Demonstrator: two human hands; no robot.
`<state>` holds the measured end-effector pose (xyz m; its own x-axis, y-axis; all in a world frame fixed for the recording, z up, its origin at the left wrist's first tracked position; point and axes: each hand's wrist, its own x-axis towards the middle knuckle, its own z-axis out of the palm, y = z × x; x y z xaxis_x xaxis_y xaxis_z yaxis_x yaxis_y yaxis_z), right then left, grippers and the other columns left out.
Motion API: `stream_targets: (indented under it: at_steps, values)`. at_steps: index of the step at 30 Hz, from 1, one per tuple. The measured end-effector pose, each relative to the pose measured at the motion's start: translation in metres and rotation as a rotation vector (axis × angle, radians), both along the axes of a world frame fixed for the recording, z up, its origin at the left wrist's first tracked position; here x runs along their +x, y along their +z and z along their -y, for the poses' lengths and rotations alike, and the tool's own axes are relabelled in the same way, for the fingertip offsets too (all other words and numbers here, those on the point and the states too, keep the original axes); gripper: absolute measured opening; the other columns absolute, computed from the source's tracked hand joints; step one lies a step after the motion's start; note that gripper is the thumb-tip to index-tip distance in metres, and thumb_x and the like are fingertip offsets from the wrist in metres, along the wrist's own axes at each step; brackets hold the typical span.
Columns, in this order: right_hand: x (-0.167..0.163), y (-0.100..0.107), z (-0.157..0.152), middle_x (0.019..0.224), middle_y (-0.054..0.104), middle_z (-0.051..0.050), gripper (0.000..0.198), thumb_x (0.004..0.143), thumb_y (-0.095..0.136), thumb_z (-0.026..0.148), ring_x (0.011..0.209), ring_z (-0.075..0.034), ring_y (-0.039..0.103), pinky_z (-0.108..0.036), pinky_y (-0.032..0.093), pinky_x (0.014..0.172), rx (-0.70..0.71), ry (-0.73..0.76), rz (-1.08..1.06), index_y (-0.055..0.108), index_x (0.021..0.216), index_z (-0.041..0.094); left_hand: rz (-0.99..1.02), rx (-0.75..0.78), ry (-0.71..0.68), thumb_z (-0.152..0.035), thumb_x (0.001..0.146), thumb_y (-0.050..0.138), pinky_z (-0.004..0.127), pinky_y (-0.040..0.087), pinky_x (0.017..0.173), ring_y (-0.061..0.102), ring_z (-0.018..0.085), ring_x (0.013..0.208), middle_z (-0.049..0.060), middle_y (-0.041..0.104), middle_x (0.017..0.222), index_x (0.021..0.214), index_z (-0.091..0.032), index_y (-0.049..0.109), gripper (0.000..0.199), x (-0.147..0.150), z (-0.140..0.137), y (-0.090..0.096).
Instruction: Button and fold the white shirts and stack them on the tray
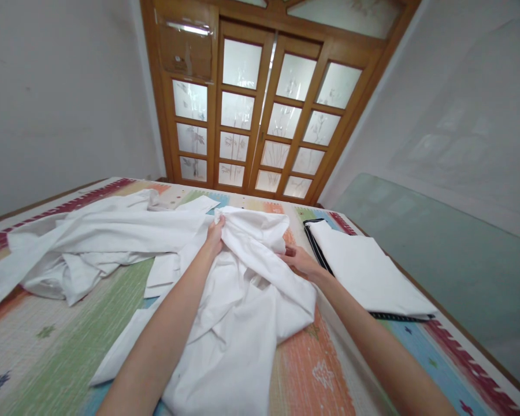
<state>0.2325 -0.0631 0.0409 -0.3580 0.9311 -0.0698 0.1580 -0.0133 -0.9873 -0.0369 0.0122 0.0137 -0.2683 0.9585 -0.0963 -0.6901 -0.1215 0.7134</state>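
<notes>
A crumpled white shirt [242, 323] lies spread over the bed in front of me, its upper part lifted and bunched between my hands. At its top left edge, my left hand [215, 234] pinches the cloth between thumb and fingers. My right hand [298, 258] grips the right side of the bunched part with curled fingers, their tips partly hidden in the folds. Loose folds hang down toward me. To the left, more white clothing [112, 231] lies in a rumpled heap, reaching close to the shirt.
A folded white cloth piece with black edging [368, 266] lies on the right of the striped bedspread [86, 323]. A pale green panel [416, 225] stands along the right wall. Wooden doors with glass panes [242, 115] close off the far end.
</notes>
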Motion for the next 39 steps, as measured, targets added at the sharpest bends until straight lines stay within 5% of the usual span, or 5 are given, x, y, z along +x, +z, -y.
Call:
stream_targets:
  at_steps: [5, 17, 24, 29, 39]
  values:
    - [-0.010, 0.000, -0.007, 0.083, 0.072, -0.003, 0.047, 0.059, 0.080, 0.055, 0.074, -0.017, 0.066, -0.028, 0.054, 0.066, 0.064, -0.237, -0.154, 0.066, 0.087, 0.020, -0.014, 0.029, -0.029, -0.030, 0.077, 0.078, 0.033, 0.058, 0.084, 0.072, 0.022, 0.086, 0.007, 0.075, 0.085, 0.093, -0.016, 0.067, 0.024, 0.000, 0.003, 0.003]
    - [0.043, 0.086, -0.065, 0.062, 0.062, 0.000, 0.050, 0.064, 0.070, 0.067, 0.063, -0.015, 0.056, -0.024, 0.043, 0.053, 0.324, -0.670, 0.026, 0.061, 0.070, 0.018, -0.270, 0.091, -0.192, -0.047, 0.069, 0.081, 0.031, 0.058, 0.069, 0.069, 0.018, 0.072, 0.005, 0.071, 0.076, 0.084, -0.014, 0.064, 0.040, 0.001, 0.008, 0.006]
    - [0.083, 0.062, -0.021, 0.091, 0.070, -0.005, 0.069, 0.050, 0.089, 0.042, 0.084, -0.020, 0.066, -0.028, 0.052, 0.071, -0.007, -0.261, 0.343, 0.062, 0.108, 0.019, -0.271, 0.036, -0.131, -0.053, 0.060, 0.084, 0.025, 0.052, 0.056, 0.060, 0.012, 0.057, 0.000, 0.066, 0.066, 0.077, -0.015, 0.062, 0.047, 0.003, 0.008, -0.005]
    - [0.097, 0.032, 0.000, 0.072, 0.067, -0.001, 0.045, 0.048, 0.090, 0.042, 0.074, -0.017, 0.064, -0.031, 0.052, 0.075, -0.055, -0.135, 0.366, 0.059, 0.071, 0.018, -0.276, 0.012, -0.081, -0.055, 0.059, 0.084, 0.022, 0.047, 0.048, 0.055, 0.010, 0.049, -0.003, 0.060, 0.059, 0.077, -0.015, 0.061, 0.050, 0.000, 0.003, -0.011]
    - [0.092, 0.101, -0.032, 0.064, 0.054, 0.007, 0.040, 0.071, 0.074, 0.045, 0.052, -0.012, 0.052, -0.027, 0.048, 0.052, 0.258, -0.732, -0.065, 0.040, 0.076, 0.025, -0.352, 0.068, -0.155, -0.052, 0.062, 0.083, 0.032, 0.057, 0.069, 0.066, 0.017, 0.069, 0.004, 0.069, 0.073, 0.081, -0.014, 0.065, 0.046, 0.002, 0.008, -0.009]
